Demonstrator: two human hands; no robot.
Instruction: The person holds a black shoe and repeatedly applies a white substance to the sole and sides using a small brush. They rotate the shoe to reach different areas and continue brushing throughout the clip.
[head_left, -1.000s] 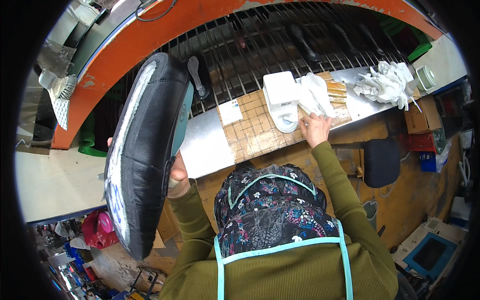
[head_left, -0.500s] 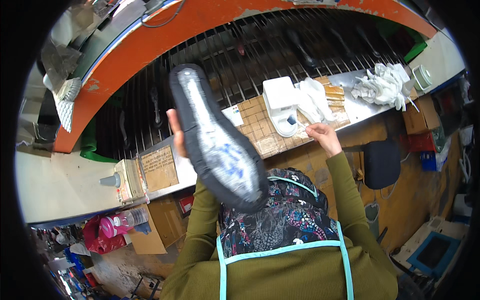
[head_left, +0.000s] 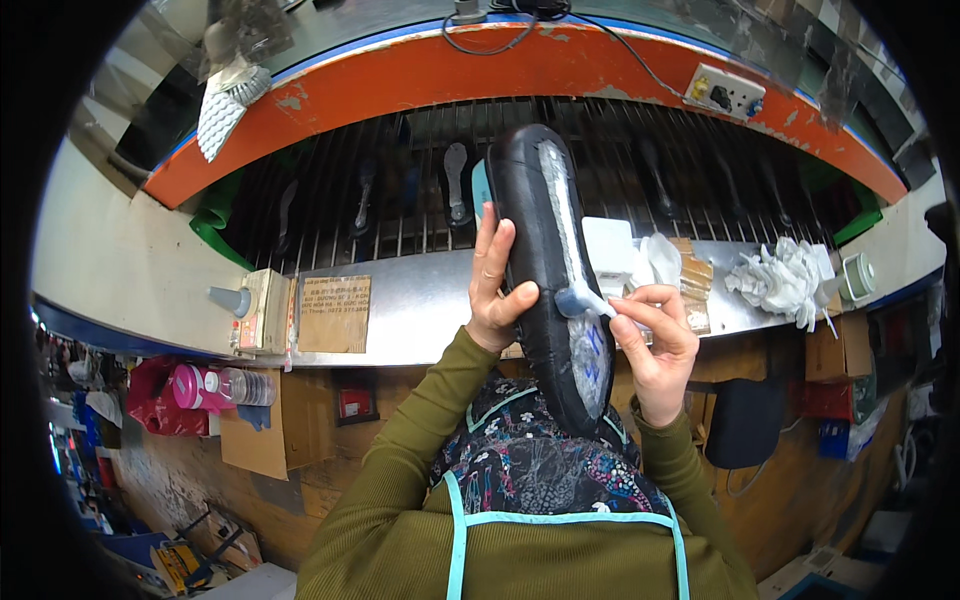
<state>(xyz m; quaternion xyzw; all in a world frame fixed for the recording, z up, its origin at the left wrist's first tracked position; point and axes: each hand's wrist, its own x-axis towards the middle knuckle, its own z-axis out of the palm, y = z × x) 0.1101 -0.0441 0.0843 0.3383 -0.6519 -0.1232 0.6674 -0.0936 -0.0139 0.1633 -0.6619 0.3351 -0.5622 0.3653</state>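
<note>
A black shoe upper [head_left: 528, 220] stretched over a last is held up in front of me, its underside turned to the right. A teal piece of the last [head_left: 481, 184] shows at its upper left edge. My left hand [head_left: 495, 290] supports the upper from the left, thumb against its side; some fingertips are hidden behind it. Between the fingers of my right hand [head_left: 655, 350] is a small brush [head_left: 577, 299] with a white handle. Its grey-blue head touches the pale, shiny underside [head_left: 588, 355] around the middle, where blue marks show.
Behind stands a white container [head_left: 608, 248] beside white cloth [head_left: 656, 262]. Crumpled white gloves [head_left: 780, 285] lie farther right on the metal ledge [head_left: 420, 310]. A rack of rods [head_left: 320, 200] carrying dark soles runs under an orange beam [head_left: 390, 110]. A cardboard piece [head_left: 334, 313] lies left.
The upper has moved right and turned partly onto its side. My right hand has brought the brush from the white container to the upper's underside. The view has shifted.
</note>
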